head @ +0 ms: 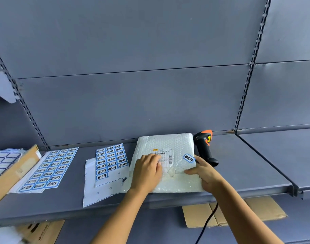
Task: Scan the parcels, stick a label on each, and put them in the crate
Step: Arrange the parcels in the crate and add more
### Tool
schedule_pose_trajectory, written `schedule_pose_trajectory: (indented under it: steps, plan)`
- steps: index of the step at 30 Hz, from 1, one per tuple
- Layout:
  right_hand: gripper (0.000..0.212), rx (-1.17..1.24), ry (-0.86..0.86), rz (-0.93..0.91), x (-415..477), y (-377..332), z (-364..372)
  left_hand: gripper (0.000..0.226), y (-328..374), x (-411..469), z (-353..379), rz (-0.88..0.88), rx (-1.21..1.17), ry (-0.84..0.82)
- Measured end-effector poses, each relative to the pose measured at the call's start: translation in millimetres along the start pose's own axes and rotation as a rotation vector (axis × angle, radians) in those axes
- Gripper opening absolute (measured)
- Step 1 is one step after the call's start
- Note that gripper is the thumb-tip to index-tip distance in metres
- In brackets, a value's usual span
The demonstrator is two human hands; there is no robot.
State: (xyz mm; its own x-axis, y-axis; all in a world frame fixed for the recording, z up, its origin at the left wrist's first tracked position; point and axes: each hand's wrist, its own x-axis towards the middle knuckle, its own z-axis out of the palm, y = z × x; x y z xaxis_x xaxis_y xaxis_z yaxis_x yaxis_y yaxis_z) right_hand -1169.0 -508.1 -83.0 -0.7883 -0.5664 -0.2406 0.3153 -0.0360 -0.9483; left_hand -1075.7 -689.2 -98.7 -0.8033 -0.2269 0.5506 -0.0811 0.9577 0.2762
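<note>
Grey slotted shelving fills the view, and one shelf [238, 164] carries everything. Mid-shelf lies the parcel [165, 141], a white bubble mailer, flat. Both hands are on it. The left hand [147, 171] lies flat on top, fingers straight and together, covering part of the barcode slip [168, 155]. The right hand [206, 172] is at the parcel's 3 o'clock edge with its thumb on top; whether its fingers curl under that edge I cannot tell. A blue label [188, 158] is stuck on the parcel at 12 o'clock of that thumb. A black and orange scanner [204, 148] lies just beside the parcel at its 2 o'clock, and its cable [208, 219] hangs below the shelf front. At the parcel's 9 o'clock a partly used label sheet [110, 159] reaches the parcel's edge. Farther at 9 o'clock lie a fuller sheet [48, 169] and a cardboard box [15, 171]. Flat cardboard [256, 208] lies below at 5 o'clock.
</note>
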Motion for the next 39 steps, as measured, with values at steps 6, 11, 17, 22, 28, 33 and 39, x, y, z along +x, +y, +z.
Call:
schedule_pose_trajectory:
  steps: [6, 11, 17, 22, 28, 33, 39]
  plan:
    - [0.059, 0.006, 0.014, -0.085, -45.1, -8.3, -28.8, 0.019, 1.8, -30.2, -17.5, -0.186, -0.068, 0.164]
    - [0.067, 0.002, 0.041, -0.154, -110.1, -7.0, -106.6, 0.019, 50.7, -57.8, -12.4, -0.325, -0.266, 0.132]
    - [0.072, 0.033, 0.175, -0.218, -211.7, 12.3, -189.0, 0.018, 140.3, -88.2, 2.0, -0.247, -0.413, -0.009]
    - [0.076, 0.178, 0.414, -0.263, -323.6, 53.6, -241.1, 0.017, 217.9, -106.4, 33.6, -0.057, -0.474, -0.195]
    - [0.092, 0.320, 0.821, -0.255, -469.8, 111.3, -248.5, 0.017, 310.9, -163.5, 65.8, 0.242, -0.587, -0.499]
    - [0.076, 0.471, 1.089, -0.265, -568.8, 157.4, -216.6, 0.017, 364.8, -231.1, 78.5, 0.390, -0.677, -0.712]
    - [0.074, 0.536, 1.302, -0.300, -670.6, 194.3, -203.9, 0.020, 437.5, -297.5, 71.7, 0.526, -0.665, -0.917]
